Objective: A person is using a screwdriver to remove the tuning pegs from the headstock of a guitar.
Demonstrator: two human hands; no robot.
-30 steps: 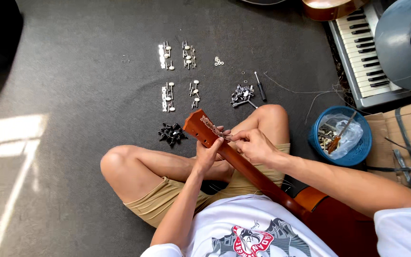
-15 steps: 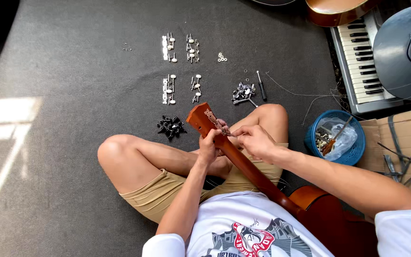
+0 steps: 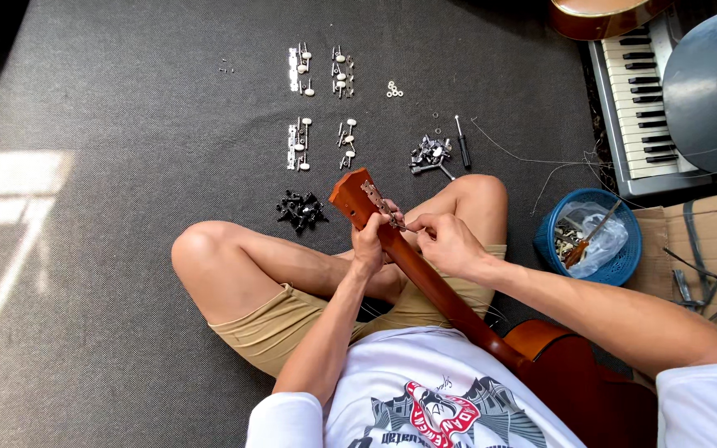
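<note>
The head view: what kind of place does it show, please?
Probably a home room used for instrument repair: a guitar lies across the lap on a grey carpet, tuner sets are laid out, and a keyboard stands nearby.

Bare carpet [image 3: 126, 124] left, tuner sets [image 3: 321, 104] ahead of headstock [image 3: 357, 197], blue basket [image 3: 588, 236] and keyboard [image 3: 636, 108] crowding right

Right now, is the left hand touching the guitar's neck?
Touching. The head view shows the left hand wrapped around the guitar neck just below the headstock, with no gap between them.
</note>
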